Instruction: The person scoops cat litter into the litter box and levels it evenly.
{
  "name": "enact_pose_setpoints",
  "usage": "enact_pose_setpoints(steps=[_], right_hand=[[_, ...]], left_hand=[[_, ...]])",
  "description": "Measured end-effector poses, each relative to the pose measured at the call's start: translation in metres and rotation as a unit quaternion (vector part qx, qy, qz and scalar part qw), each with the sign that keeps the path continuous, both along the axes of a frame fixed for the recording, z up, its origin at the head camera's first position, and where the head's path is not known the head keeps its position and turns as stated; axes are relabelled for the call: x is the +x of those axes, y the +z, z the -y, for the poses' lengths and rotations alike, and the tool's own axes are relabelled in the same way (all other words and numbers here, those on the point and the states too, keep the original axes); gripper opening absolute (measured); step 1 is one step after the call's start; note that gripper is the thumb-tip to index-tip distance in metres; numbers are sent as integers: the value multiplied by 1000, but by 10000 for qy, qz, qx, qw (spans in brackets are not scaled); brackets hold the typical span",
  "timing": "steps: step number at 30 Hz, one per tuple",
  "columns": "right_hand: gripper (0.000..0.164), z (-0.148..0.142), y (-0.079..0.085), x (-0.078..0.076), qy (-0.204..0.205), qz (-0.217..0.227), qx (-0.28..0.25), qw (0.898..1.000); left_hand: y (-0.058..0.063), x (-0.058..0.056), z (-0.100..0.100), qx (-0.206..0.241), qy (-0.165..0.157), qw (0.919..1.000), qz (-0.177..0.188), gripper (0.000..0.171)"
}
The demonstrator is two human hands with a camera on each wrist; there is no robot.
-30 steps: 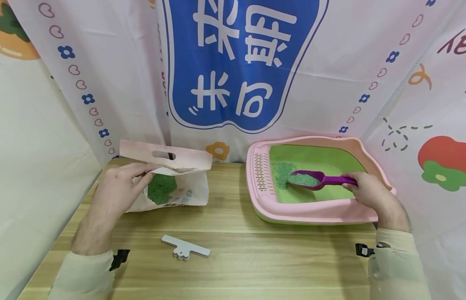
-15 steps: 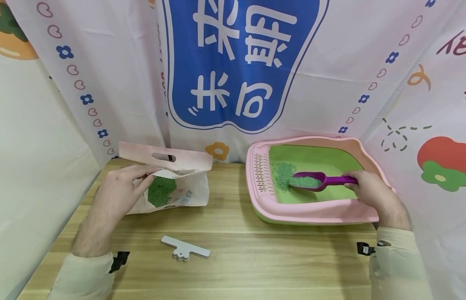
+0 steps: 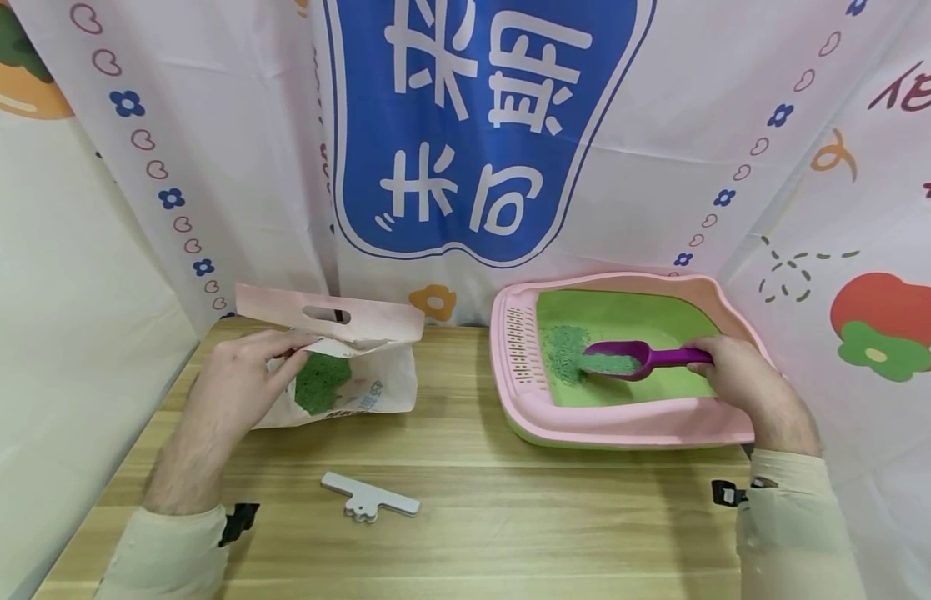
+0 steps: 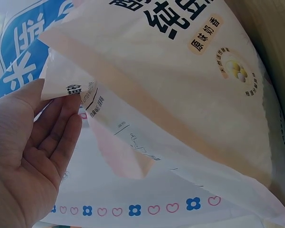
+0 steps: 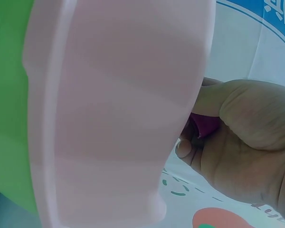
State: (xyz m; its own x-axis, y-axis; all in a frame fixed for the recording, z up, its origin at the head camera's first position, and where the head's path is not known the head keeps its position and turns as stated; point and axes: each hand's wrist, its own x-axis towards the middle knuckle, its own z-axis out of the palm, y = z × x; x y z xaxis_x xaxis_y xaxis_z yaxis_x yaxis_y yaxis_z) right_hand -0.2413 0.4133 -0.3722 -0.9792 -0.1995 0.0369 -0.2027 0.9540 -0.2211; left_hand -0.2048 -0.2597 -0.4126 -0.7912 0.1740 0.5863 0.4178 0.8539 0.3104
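Note:
My left hand [image 3: 243, 375] pinches the torn edge of a paper-like cat litter bag [image 3: 386, 379] at the table's back left. Green litter granules [image 3: 320, 383] show through the bag's opening, below a pink strip with a handle hole. In the left wrist view the thumb and fingers grip a corner of the bag [image 4: 199, 95]. My right hand [image 3: 743, 379] holds the handle of a purple scoop [image 3: 663, 358] over the litter box [image 3: 623, 423]. Green granules fill the scoop, and more granules [image 3: 564, 350] lie beside its tip. In the right wrist view the pink rim hides most of the scoop.
A grey-white bag clip [image 3: 370, 496] lies on the wooden table [image 3: 510, 525], in front of the bag. Printed cloth [image 3: 660, 183] hangs right behind the bag and box. The box's pink rim stands high around its green base, with a slotted grid [image 3: 521, 346] at the left.
The right hand has barely moved; the granules in the scoop look a little flatter. The left hand keeps its pinch on the bag.

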Motion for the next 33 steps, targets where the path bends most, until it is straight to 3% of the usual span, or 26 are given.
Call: enact_pose_setpoints(steps=[19,27,33], right_hand=[[23,4,4,-2,-28,-47,134,9999],[21,9,11,-3,88,-272,367,9989],[23,13,15,-2,-229,-112,357,9990]], left_hand=[[1,1,0,-22,-36,10000,-13,28],[-1,0,0,22,3,10000,74,28],[-2,0,0,29,-3,10000,38,28]])
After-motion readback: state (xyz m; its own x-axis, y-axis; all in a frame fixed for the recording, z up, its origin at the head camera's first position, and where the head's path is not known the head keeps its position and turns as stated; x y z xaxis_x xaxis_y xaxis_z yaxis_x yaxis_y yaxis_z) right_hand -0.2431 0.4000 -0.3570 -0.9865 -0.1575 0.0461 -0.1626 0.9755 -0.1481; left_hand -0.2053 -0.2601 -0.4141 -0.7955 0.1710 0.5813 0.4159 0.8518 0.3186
